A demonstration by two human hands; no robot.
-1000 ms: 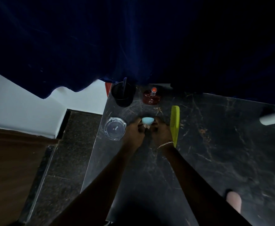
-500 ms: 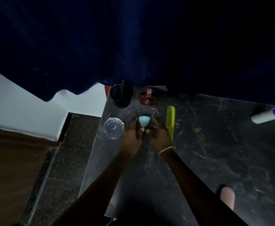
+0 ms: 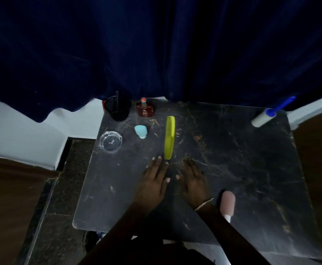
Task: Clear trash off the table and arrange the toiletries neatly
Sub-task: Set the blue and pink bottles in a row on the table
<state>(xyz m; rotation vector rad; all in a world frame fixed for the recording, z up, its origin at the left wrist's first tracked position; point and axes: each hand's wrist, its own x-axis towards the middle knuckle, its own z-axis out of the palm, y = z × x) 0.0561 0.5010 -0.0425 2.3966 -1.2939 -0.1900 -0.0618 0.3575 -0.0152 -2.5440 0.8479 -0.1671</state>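
A small light-blue sponge (image 3: 141, 131) lies alone on the dark marble table (image 3: 242, 169), near the back left. A yellow-green comb (image 3: 169, 137) lies lengthwise to its right. My left hand (image 3: 153, 180) and my right hand (image 3: 193, 178) hover flat over the table's middle, fingers spread, holding nothing. The left fingertips are just beside the comb's near end. A red perfume bottle (image 3: 145, 108) and a black cup (image 3: 118, 109) with a stick in it stand at the back edge. A pink tube (image 3: 227, 204) lies by my right wrist.
A clear glass ashtray (image 3: 111, 141) sits near the table's left edge. A white roller with a blue handle (image 3: 267, 115) lies at the back right corner. Dark blue curtains (image 3: 156, 44) hang behind the table. Dark stone floor lies to the left.
Both hands let go of the light-blue sponge and drew back toward me, opening flat. The sponge stays on the table. The view has shifted, showing more of the table.
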